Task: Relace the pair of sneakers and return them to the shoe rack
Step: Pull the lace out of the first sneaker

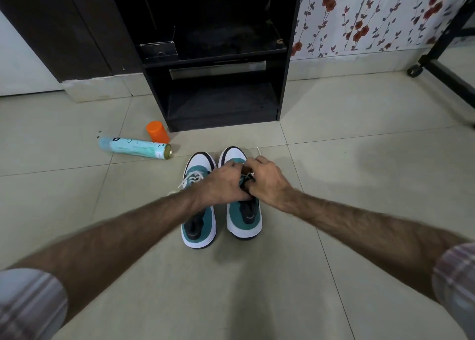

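Head view: two sneakers side by side on tiled floor (359, 211), toes toward black shoe rack (221, 103). Left sneaker (198, 226) laced, untouched. Both hands over right sneaker (244, 218): left hand (226, 185) and right hand (267, 182) curled, pinching white lace (258, 150) at eyelets. Spray can (133, 148) lying beside orange cap (157, 131), left of rack.

Tile floor (359, 185): sneakers (199, 226), spray can (135, 148), orange cap (157, 131), rack (221, 103).

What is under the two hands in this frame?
Both the left hand and right hand cover the lace area of the right-side sneaker. A bit of white lace shows between them; the eyelets and how far lacing has got are hidden.
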